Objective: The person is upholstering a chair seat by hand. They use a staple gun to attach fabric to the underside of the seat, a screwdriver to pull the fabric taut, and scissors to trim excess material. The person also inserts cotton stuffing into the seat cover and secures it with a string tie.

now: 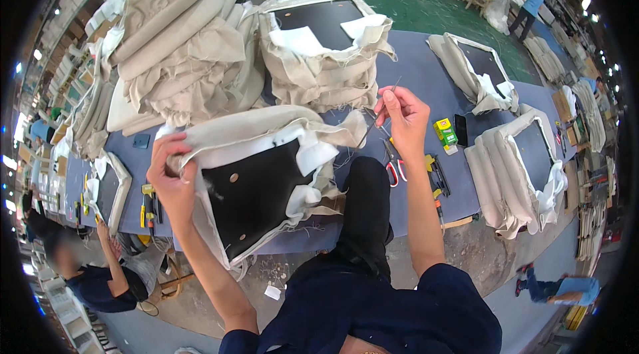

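Note:
A beige fabric seat cushion (249, 124) with a black backing board (256, 184) and white padding leans tilted at the table's front edge. My left hand (172, 171) is closed round its upper left corner, thumb on the rim and fingers over the fabric. To the right of the cushion, my right hand (403, 111) is raised with a thin, dark, needle-like metal tool (367, 135) pinched between thumb and fingers. The tool's lower end is close to the cushion's right corner; whether it touches cannot be seen. Red-handled scissors (394, 166) lie below my right hand.
Stacked beige cushions (183, 41) and another pile (326, 74) stand behind. More cushions (512, 167) are at the right. Near my right forearm lie a green-yellow box (445, 134), a phone (460, 130) and hand tools (437, 177). A co-worker (110, 277) sits at the left.

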Action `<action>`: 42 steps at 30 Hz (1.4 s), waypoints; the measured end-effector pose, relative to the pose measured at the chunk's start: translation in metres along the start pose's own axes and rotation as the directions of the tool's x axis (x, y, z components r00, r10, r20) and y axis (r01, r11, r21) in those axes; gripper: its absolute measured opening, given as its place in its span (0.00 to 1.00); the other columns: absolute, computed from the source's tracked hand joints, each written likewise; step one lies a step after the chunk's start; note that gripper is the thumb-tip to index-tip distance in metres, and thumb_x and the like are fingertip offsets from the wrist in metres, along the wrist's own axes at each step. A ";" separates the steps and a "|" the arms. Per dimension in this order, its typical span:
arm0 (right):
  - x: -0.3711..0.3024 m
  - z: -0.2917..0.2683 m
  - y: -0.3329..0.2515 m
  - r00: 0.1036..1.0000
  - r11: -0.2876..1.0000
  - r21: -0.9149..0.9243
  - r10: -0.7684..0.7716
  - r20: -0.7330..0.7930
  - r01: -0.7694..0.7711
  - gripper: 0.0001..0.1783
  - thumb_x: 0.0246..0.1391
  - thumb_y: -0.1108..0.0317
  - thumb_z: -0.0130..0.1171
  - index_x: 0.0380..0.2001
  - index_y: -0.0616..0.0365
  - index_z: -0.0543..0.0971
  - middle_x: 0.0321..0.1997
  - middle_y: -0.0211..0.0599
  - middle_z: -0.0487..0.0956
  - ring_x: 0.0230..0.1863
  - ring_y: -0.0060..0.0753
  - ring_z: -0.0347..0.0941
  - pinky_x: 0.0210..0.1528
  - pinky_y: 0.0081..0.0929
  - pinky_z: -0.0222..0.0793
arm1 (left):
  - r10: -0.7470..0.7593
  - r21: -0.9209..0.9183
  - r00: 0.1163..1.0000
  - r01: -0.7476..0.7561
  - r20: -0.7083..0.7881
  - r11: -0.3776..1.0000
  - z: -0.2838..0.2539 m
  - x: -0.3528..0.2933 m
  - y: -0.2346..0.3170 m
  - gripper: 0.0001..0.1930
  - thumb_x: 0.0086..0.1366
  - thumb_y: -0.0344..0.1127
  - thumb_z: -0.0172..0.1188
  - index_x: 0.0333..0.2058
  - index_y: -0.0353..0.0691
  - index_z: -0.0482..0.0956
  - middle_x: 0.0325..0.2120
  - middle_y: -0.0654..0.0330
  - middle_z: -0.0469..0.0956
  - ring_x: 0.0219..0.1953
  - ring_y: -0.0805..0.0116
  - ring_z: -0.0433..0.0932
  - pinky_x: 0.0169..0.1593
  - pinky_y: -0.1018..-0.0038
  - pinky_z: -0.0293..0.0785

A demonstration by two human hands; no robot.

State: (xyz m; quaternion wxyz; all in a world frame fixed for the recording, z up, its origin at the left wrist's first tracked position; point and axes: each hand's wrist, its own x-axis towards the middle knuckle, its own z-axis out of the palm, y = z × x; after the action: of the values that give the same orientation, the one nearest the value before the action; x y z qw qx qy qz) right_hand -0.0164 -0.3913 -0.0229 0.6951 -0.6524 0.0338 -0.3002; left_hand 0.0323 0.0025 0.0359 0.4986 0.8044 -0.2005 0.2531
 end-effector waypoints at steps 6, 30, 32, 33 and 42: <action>-0.074 -0.029 0.088 0.996 0.841 -0.541 0.053 0.066 -0.009 0.11 0.67 0.68 0.58 0.32 0.64 0.80 0.22 0.28 0.76 0.21 0.17 0.69 0.25 0.19 0.64 | 0.115 -0.024 0.992 -0.115 0.042 0.993 0.000 0.006 -0.004 0.11 0.49 0.30 0.64 0.32 0.32 0.81 0.42 0.55 0.82 0.45 0.63 0.79 0.50 0.70 0.73; -0.133 0.097 -0.027 0.823 0.993 -0.017 0.106 0.559 -0.117 0.17 0.66 0.78 0.55 0.56 0.68 0.76 0.33 0.36 0.82 0.28 0.21 0.75 0.35 0.19 0.72 | 0.101 -0.007 0.992 -0.101 0.081 0.995 -0.012 -0.029 0.024 0.18 0.47 0.46 0.72 0.32 0.38 0.83 0.42 0.59 0.83 0.44 0.56 0.78 0.51 0.65 0.72; -0.133 0.098 -0.028 0.872 0.995 -0.088 0.008 0.489 0.040 0.12 0.63 0.79 0.58 0.49 0.67 0.80 0.30 0.34 0.80 0.25 0.19 0.70 0.31 0.17 0.68 | 0.108 0.012 0.987 -0.110 0.116 0.994 -0.013 -0.029 0.022 0.19 0.50 0.44 0.72 0.32 0.34 0.83 0.44 0.55 0.81 0.46 0.61 0.79 0.51 0.68 0.72; -0.130 0.099 -0.037 0.872 0.981 -0.148 -0.039 0.488 0.127 0.10 0.62 0.79 0.59 0.46 0.67 0.81 0.29 0.34 0.79 0.24 0.19 0.70 0.29 0.18 0.66 | 0.151 0.041 0.983 -0.156 0.101 0.987 -0.013 -0.027 0.024 0.16 0.46 0.38 0.70 0.32 0.33 0.83 0.44 0.55 0.81 0.45 0.61 0.78 0.51 0.69 0.71; -0.122 0.123 -0.055 0.936 0.882 -0.395 -0.125 0.330 0.257 0.05 0.56 0.75 0.67 0.34 0.66 0.83 0.21 0.40 0.74 0.20 0.32 0.68 0.24 0.27 0.62 | 0.119 0.022 0.990 -0.121 0.072 0.992 0.001 -0.027 0.028 0.22 0.50 0.54 0.72 0.32 0.39 0.84 0.43 0.60 0.82 0.43 0.56 0.76 0.48 0.65 0.70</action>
State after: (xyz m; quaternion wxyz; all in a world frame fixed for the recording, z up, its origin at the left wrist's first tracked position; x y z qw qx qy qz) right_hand -0.0824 -0.2246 0.0038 0.4967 -0.8275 -0.0697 -0.2525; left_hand -0.0054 -0.0088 0.0385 0.4644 0.8059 -0.2626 0.2569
